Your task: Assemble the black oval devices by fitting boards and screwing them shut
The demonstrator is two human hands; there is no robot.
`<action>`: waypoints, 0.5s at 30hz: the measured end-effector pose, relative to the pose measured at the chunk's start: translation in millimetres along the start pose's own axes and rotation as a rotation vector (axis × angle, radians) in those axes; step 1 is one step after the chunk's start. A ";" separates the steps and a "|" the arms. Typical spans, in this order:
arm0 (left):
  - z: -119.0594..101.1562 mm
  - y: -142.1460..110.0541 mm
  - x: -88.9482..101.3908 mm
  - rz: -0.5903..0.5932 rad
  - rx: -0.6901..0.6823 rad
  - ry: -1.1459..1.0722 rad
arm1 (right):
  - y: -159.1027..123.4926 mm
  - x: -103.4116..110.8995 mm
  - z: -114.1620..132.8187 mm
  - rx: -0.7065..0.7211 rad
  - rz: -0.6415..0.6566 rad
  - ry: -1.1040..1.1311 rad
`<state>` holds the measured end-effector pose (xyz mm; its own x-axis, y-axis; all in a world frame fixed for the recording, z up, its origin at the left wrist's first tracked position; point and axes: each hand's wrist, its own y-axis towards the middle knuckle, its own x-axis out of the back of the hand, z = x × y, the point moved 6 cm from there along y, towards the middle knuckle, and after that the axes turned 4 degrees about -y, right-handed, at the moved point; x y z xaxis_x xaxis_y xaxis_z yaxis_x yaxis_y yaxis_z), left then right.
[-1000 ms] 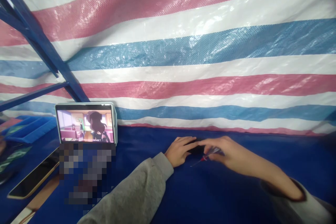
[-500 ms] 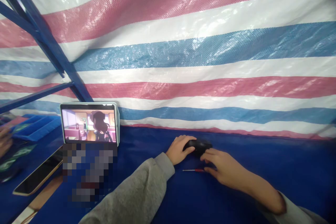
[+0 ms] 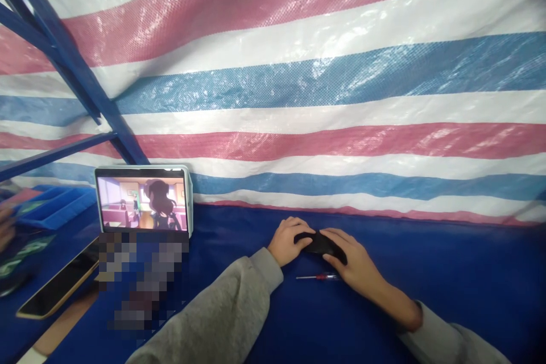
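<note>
A black, rounded computer mouse [image 3: 321,245] lies sideways on the blue tabletop between my two hands. My left hand [image 3: 290,242] is closed around its left end, thumb at the near side and fingers over the far side. Gripping the right end is my right hand [image 3: 352,256], with the thumb in front and the fingers behind. Just nearer to me rests a small screwdriver [image 3: 319,277], its thin shaft pointing left and its handle red and clear. The handle's right end lies close to my right thumb.
A tablet [image 3: 143,202] playing a cartoon stands at the back left. A phone [image 3: 57,281], a blue divided tray [image 3: 60,207] and another person's hand [image 3: 5,228] are further left. Striped sheeting [image 3: 324,142] hangs behind the table [image 3: 460,284]. Part of the left side is pixelated.
My right hand has moved up from beside the screwdriver's handle and taken hold of the mouse's right end. The mouse has turned slightly. My left hand keeps its grip.
</note>
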<state>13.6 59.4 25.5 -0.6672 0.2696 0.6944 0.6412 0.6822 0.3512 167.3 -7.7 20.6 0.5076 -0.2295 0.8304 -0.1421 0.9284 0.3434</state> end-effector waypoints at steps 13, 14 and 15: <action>-9.4 -1.9 -4.6 0.158 -0.041 0.008 | -0.7 0.5 -1.0 0.057 -0.019 0.098; -8.7 -2.0 -4.9 0.160 -0.032 0.005 | -0.5 1.3 -1.1 0.050 -0.020 0.107; -8.0 -2.0 -4.8 0.156 -0.022 0.000 | -0.2 2.3 -1.3 0.039 -0.025 0.118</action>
<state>18.6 51.3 26.5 -0.5588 0.3715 0.7415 0.7454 0.6170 0.2526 169.7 -8.0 21.9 0.6074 -0.2145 0.7649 -0.1601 0.9100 0.3824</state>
